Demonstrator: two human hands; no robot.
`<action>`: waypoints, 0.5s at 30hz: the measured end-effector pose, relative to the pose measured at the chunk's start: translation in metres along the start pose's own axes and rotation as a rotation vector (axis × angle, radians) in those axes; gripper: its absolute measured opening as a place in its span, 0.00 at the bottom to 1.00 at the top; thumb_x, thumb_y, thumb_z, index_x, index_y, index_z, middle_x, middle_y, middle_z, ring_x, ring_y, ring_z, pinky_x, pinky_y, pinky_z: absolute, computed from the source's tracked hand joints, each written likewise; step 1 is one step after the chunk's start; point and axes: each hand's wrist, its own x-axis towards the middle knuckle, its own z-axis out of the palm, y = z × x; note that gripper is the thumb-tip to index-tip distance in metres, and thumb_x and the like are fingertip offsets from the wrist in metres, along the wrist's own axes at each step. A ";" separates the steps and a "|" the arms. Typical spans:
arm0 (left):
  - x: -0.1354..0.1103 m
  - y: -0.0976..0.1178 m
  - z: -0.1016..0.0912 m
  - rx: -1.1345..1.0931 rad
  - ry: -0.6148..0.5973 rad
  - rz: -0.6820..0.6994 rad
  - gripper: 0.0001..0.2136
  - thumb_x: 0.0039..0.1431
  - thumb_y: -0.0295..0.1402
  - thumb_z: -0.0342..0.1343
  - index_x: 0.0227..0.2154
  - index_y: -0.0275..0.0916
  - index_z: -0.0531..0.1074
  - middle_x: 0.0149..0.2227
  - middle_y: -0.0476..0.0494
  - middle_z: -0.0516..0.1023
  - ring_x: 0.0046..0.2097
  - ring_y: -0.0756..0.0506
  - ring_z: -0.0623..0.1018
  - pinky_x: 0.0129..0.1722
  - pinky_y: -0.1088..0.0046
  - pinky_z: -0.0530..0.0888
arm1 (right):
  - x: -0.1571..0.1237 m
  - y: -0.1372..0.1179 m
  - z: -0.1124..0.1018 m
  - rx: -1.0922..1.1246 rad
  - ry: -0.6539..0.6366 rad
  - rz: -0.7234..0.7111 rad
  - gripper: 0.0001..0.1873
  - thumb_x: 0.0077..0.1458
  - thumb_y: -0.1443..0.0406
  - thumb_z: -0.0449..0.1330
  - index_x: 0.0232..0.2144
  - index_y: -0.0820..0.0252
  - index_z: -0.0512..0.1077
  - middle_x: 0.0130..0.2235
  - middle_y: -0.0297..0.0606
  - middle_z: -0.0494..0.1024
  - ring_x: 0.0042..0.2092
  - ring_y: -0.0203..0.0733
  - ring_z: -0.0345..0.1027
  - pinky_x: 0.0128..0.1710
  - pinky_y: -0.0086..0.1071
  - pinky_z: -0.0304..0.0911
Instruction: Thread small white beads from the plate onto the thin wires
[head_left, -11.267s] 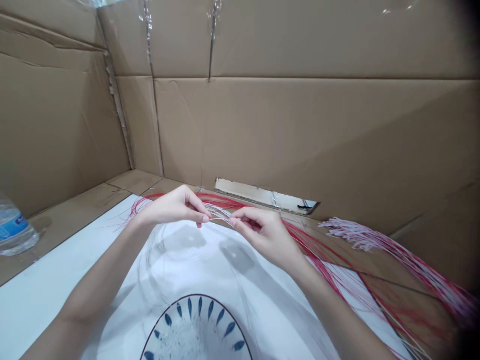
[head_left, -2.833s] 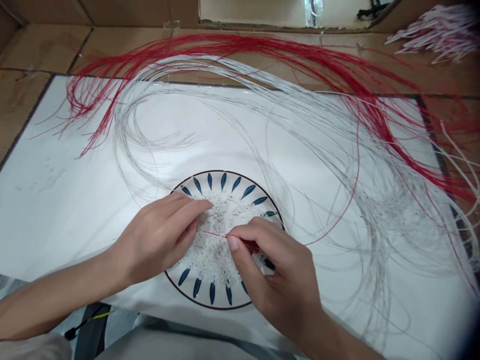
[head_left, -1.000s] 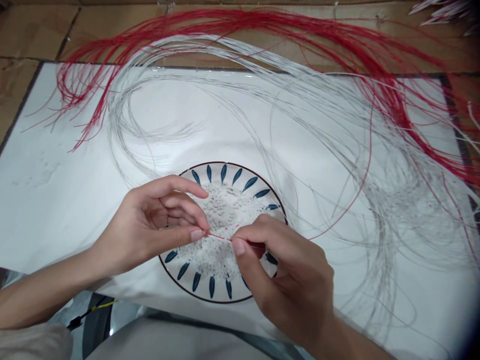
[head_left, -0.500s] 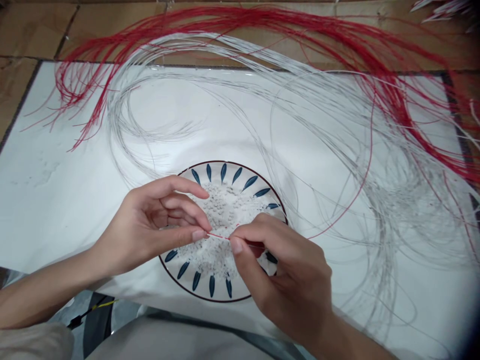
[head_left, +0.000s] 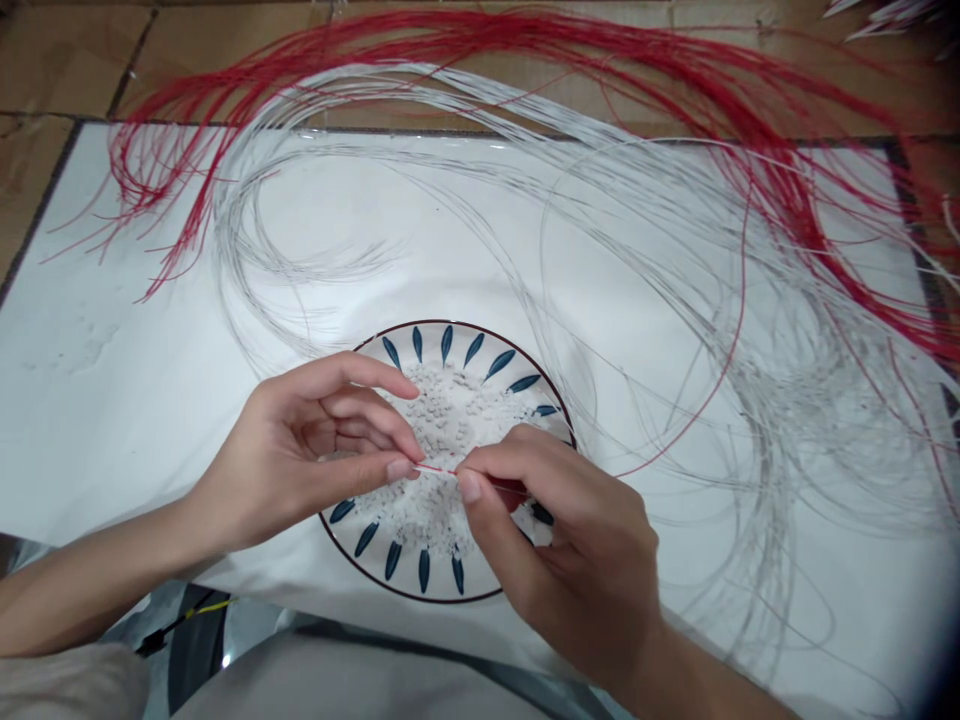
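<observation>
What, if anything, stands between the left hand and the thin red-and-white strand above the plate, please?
Nothing visible does: the left hand pinches the thin red-and-white strand between thumb and finger, the right hand pinches it close by, and the short stretch between them lies uncovered above the plate.

We take this for an improvised handcraft workspace, though we cannot tell whether it belongs to a home or a workshop. Brown cardboard [head_left: 67, 60] lies beyond the far edge of the white board [head_left: 150, 420], where long red cords [head_left: 525, 35] arc across, and white cords [head_left: 765, 430] tangle toward its right edge. Near its near edge, we see a blue-patterned plate [head_left: 424, 572] strewn with white granules [head_left: 446, 405].
</observation>
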 end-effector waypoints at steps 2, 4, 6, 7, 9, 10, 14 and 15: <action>-0.002 0.000 0.002 -0.001 0.012 0.026 0.14 0.51 0.25 0.62 0.40 0.40 0.70 0.29 0.48 0.80 0.30 0.48 0.81 0.31 0.75 0.80 | 0.000 0.000 0.000 -0.004 0.003 0.000 0.08 0.55 0.72 0.55 0.25 0.61 0.69 0.21 0.31 0.66 0.25 0.32 0.59 0.25 0.28 0.57; -0.004 -0.002 0.004 0.032 0.043 0.076 0.14 0.51 0.23 0.61 0.41 0.40 0.69 0.29 0.48 0.80 0.31 0.49 0.80 0.31 0.76 0.80 | 0.000 -0.001 0.000 -0.008 0.003 0.003 0.08 0.55 0.72 0.54 0.25 0.61 0.69 0.22 0.31 0.66 0.25 0.32 0.59 0.25 0.28 0.57; -0.008 -0.004 0.006 0.115 0.089 0.150 0.16 0.51 0.21 0.60 0.42 0.40 0.69 0.30 0.49 0.80 0.33 0.49 0.80 0.32 0.76 0.80 | 0.000 -0.001 -0.001 -0.013 -0.001 0.002 0.08 0.55 0.72 0.54 0.25 0.61 0.69 0.22 0.31 0.66 0.25 0.32 0.59 0.25 0.27 0.57; -0.010 -0.006 0.007 0.171 0.113 0.199 0.16 0.50 0.21 0.60 0.42 0.41 0.70 0.31 0.49 0.80 0.33 0.49 0.80 0.33 0.75 0.80 | 0.000 -0.002 -0.001 -0.015 -0.003 0.001 0.08 0.55 0.72 0.55 0.25 0.61 0.69 0.22 0.31 0.66 0.25 0.32 0.59 0.25 0.27 0.57; -0.013 -0.008 0.008 0.304 0.156 0.297 0.17 0.50 0.21 0.60 0.42 0.42 0.70 0.32 0.49 0.80 0.33 0.49 0.80 0.34 0.75 0.80 | 0.000 -0.002 -0.001 -0.015 -0.014 0.000 0.08 0.55 0.72 0.55 0.25 0.61 0.69 0.22 0.30 0.66 0.25 0.32 0.59 0.25 0.27 0.57; -0.013 -0.008 0.009 0.377 0.173 0.335 0.16 0.50 0.21 0.60 0.41 0.43 0.71 0.32 0.50 0.80 0.32 0.49 0.80 0.34 0.74 0.80 | 0.000 -0.002 -0.002 -0.014 -0.019 -0.001 0.08 0.55 0.72 0.55 0.26 0.61 0.69 0.22 0.30 0.66 0.25 0.32 0.59 0.25 0.27 0.58; -0.013 -0.004 0.009 0.549 0.172 0.420 0.14 0.49 0.22 0.61 0.38 0.46 0.73 0.31 0.52 0.81 0.29 0.49 0.80 0.32 0.74 0.81 | -0.002 0.000 -0.001 -0.018 -0.032 -0.001 0.08 0.56 0.71 0.54 0.26 0.61 0.69 0.22 0.31 0.67 0.25 0.32 0.60 0.26 0.28 0.58; -0.012 -0.004 0.009 0.546 0.162 0.439 0.15 0.49 0.22 0.61 0.38 0.46 0.73 0.31 0.52 0.81 0.29 0.49 0.80 0.33 0.74 0.81 | -0.002 0.000 -0.001 -0.019 -0.032 -0.005 0.08 0.56 0.72 0.54 0.26 0.61 0.69 0.22 0.31 0.67 0.25 0.32 0.60 0.27 0.28 0.58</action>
